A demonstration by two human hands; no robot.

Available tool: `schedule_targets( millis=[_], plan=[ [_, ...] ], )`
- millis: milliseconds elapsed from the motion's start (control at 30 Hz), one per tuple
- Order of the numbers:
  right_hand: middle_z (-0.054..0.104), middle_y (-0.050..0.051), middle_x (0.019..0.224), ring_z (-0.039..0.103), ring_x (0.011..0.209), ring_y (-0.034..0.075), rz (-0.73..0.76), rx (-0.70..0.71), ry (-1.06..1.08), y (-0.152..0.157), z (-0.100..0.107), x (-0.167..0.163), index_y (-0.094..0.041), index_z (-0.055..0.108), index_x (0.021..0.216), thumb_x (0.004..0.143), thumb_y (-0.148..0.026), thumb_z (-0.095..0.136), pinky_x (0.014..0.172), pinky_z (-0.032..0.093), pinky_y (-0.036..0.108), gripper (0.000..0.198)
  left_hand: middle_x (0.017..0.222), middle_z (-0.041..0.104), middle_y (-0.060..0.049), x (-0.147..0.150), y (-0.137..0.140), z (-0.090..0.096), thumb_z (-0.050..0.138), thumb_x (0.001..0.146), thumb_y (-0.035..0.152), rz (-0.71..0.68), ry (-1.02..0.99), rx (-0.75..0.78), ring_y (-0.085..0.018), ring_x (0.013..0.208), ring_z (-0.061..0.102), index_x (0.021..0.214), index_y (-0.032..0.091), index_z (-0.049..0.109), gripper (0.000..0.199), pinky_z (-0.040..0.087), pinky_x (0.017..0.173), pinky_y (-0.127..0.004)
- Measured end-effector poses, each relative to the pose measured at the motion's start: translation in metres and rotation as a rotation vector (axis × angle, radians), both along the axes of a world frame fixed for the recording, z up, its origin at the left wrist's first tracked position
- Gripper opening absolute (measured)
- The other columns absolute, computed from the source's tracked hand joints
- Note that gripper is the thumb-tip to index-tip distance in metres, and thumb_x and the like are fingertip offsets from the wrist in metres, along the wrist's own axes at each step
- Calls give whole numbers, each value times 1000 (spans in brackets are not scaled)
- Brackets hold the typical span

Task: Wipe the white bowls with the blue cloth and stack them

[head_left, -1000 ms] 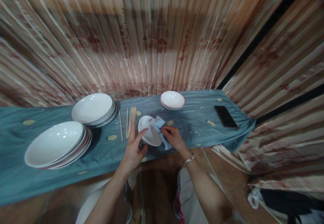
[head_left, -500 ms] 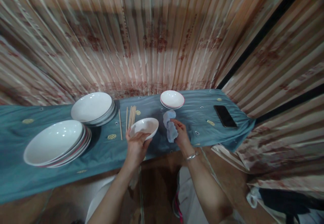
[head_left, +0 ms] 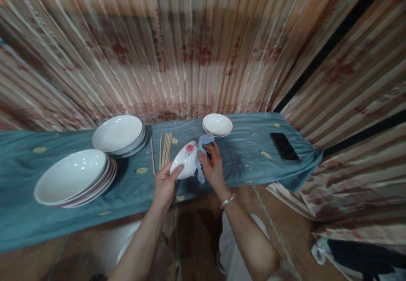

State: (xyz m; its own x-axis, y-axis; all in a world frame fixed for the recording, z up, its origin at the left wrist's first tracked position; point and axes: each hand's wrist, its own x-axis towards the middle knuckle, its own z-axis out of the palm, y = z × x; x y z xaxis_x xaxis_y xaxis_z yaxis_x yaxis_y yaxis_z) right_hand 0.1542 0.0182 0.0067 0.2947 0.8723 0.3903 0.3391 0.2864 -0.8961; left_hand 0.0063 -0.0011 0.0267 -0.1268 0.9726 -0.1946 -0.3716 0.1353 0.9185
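Note:
My left hand grips a small white bowl by its edge, thumb on the outside. The bowl is tipped on its side above the table, and a pink flower on its outer wall faces me. In my right hand is a light blue cloth, pressed up to the bowl's right side; the bowl's inside is turned away from view. Just behind the hands, small white bowls with a red rim sit stacked. Several wooden chopsticks lie left of the held bowl.
Two stacks of larger white dishes, a far stack and a near stack, occupy the table's left. A black phone lies at the right end of the blue tablecloth. Pleated curtains hang close behind and on the right.
My left hand has turned the bowl from upright onto its side, showing its flowered outer wall. My right hand has brought the cloth leftward against the bowl.

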Motion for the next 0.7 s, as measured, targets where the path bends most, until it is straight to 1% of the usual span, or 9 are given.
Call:
schedule_targets(
  millis=[67,133,200,233,400,467,533,633,700],
  plan=[
    [44,15,151,41,140,25,40,33,-67,1,-1,-5,-16,54,133,94,-34,45,116,34,42,44,75,77,-6,2,-1,1,91,48,43,-22,-59,-9,-19,65,68,88,14,78,51,52,66,-30],
    [45,13,152,38,144,22,132,47,-134,3,-1,-9,-16,46,143,98,-32,35,120,29,43,49,77,77,-7,2,-2,2,91,48,43,-36,-91,-9,-21,68,70,91,14,77,54,54,69,-31],
    [48,11,151,40,143,20,195,58,-182,3,0,-12,-18,44,146,100,-31,30,121,29,42,49,80,78,-8,2,-2,1,91,49,43,-44,-100,-7,-22,72,71,94,14,77,55,54,71,-32],
    [48,10,151,40,143,19,204,66,-206,3,1,-14,-18,43,147,101,-31,29,121,29,42,50,81,78,-8,1,-3,0,91,50,43,-50,-97,-6,-22,73,71,95,14,77,55,54,71,-32],
    [37,10,158,29,149,21,211,153,-408,-7,7,-24,-19,35,152,102,-31,32,123,26,45,52,84,78,-6,-1,-4,-3,89,54,44,-68,-60,14,-18,72,69,98,15,76,54,51,69,-26],
    [35,11,159,24,151,23,226,203,-507,-13,8,-30,-18,33,153,101,-30,34,123,24,48,54,86,78,-6,-1,-4,-5,88,55,45,-54,-53,40,-18,76,69,97,16,76,52,51,73,-26],
    [35,11,159,22,152,24,243,224,-590,-19,7,-36,-18,34,153,100,-28,37,123,22,50,54,89,78,-6,-2,-4,-5,87,55,44,-35,-47,69,-20,84,70,95,17,77,49,51,79,-28],
    [37,9,159,20,152,25,277,207,-676,-27,7,-44,-21,36,152,98,-26,42,123,19,51,55,93,78,-6,-3,-4,-4,86,56,40,-38,-48,86,-23,95,70,96,19,76,46,51,88,-33],
    [38,9,159,20,152,25,297,201,-709,-31,7,-46,-22,39,151,96,-25,45,123,17,52,55,95,78,-6,-4,-4,-4,84,58,37,-56,-61,83,-24,98,69,100,20,76,47,50,91,-34]
  ],
)
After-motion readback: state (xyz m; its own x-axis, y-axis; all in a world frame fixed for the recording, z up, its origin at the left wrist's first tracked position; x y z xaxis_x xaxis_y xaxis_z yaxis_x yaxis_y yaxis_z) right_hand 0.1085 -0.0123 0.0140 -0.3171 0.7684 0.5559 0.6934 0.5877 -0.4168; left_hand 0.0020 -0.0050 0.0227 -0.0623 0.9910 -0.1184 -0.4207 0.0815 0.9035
